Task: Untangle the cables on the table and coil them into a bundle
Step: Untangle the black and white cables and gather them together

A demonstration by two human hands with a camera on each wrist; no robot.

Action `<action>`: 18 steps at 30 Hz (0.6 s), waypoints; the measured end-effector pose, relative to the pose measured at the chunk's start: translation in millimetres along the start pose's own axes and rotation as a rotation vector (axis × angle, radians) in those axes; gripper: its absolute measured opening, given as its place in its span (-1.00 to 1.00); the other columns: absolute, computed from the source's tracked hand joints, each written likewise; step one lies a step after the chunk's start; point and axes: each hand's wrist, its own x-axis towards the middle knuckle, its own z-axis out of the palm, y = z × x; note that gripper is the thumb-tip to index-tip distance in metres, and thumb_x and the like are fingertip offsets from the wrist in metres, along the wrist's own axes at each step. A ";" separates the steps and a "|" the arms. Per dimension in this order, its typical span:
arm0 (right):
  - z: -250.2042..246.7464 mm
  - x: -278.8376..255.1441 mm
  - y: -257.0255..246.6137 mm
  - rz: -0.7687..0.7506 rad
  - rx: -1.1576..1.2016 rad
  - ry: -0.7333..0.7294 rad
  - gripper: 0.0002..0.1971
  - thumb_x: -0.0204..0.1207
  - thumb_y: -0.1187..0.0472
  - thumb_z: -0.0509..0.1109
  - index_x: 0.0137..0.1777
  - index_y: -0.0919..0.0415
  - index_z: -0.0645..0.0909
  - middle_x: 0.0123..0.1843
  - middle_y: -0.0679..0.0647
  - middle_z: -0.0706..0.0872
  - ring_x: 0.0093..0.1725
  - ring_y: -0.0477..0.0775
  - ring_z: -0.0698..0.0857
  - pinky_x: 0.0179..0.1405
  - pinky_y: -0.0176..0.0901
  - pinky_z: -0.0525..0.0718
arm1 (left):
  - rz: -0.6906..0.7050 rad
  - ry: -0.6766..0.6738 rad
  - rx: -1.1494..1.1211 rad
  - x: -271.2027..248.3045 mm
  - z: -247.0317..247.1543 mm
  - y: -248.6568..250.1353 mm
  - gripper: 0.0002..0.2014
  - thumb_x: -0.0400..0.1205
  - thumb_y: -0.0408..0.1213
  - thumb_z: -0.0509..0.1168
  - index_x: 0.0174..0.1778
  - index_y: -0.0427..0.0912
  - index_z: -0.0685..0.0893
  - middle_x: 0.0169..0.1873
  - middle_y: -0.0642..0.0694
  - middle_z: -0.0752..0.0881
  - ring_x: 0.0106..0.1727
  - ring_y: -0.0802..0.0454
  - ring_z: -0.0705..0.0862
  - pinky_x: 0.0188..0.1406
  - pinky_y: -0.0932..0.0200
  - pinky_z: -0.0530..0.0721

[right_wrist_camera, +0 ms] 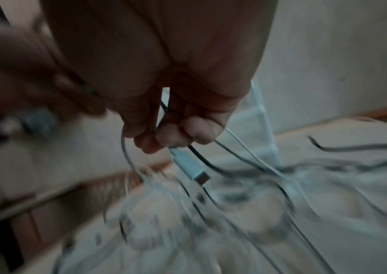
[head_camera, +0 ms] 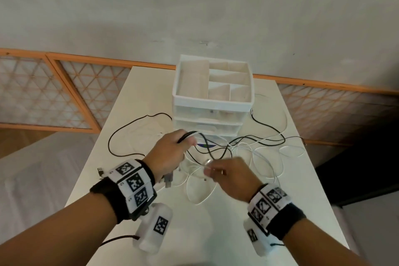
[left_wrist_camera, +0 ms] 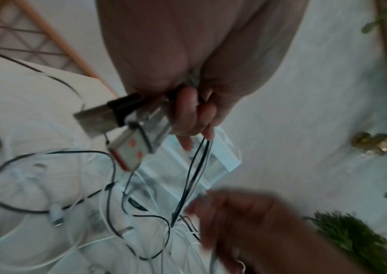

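A tangle of black cables and white cables lies on the white table in front of the drawer unit. My left hand grips a bunch of cables; in the left wrist view its fingers curl round black strands, with several USB plugs sticking out beside them. My right hand pinches a white cable near its plug, with thin strands running through its fingers. Both hands hover just above the tangle, close together.
A white plastic drawer unit with an open divided top tray stands at the table's far middle. A loose black USB plug lies near the left edge. Black cable loops spread left, white loops right.
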 end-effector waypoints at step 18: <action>-146.4 2.5 2.7 0.702 -0.075 0.570 -0.28 0.54 0.26 0.41 0.68 0.05 0.24 0.56 0.30 0.37 0.32 0.36 0.61 0.35 0.08 0.57 | 0.129 -0.041 0.031 7.7 -17.5 10.0 -0.71 0.69 -0.14 0.34 -0.31 -0.19 0.70 -0.61 0.07 0.59 -0.63 0.15 0.33 -0.64 0.27 0.30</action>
